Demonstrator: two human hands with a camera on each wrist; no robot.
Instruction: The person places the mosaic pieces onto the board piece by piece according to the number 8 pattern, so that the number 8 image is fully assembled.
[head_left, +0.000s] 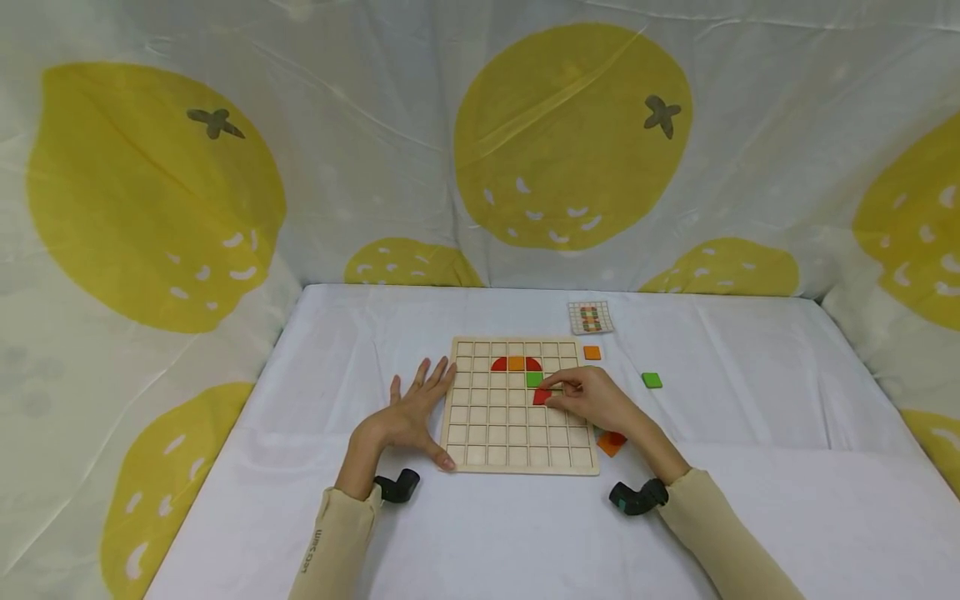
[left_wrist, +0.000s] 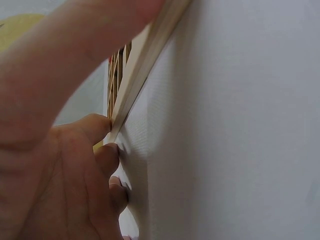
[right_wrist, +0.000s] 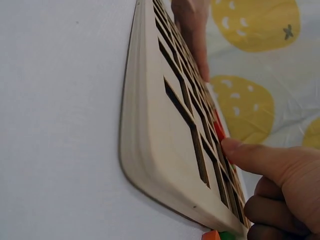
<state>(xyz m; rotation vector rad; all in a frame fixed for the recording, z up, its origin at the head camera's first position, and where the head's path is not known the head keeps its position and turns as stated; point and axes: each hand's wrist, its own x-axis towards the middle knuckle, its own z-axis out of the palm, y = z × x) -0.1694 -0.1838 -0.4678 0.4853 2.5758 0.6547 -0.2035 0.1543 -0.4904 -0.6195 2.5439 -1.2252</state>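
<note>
A wooden grid board (head_left: 476,434) lies on the white-covered table. In its upper rows sit an orange square (head_left: 516,363), a rounded red piece (head_left: 499,364) on its left, another on its right, and a green square (head_left: 534,379) below that one. My right hand (head_left: 592,398) pinches a red tile (head_left: 542,398) between thumb and index finger, just under the green square; the tile lies askew to the grid lines. Fingers spread, my left hand (head_left: 408,417) rests along the board's left edge, the thumb at the near left corner.
A small pattern card (head_left: 590,317) lies behind the board. To the right are a loose orange square (head_left: 592,352) and a green square (head_left: 652,380). Orange and red pieces (head_left: 611,446) lie beside the board, partly under my right wrist. Lemon-print cloth (head_left: 573,137) hangs around the table.
</note>
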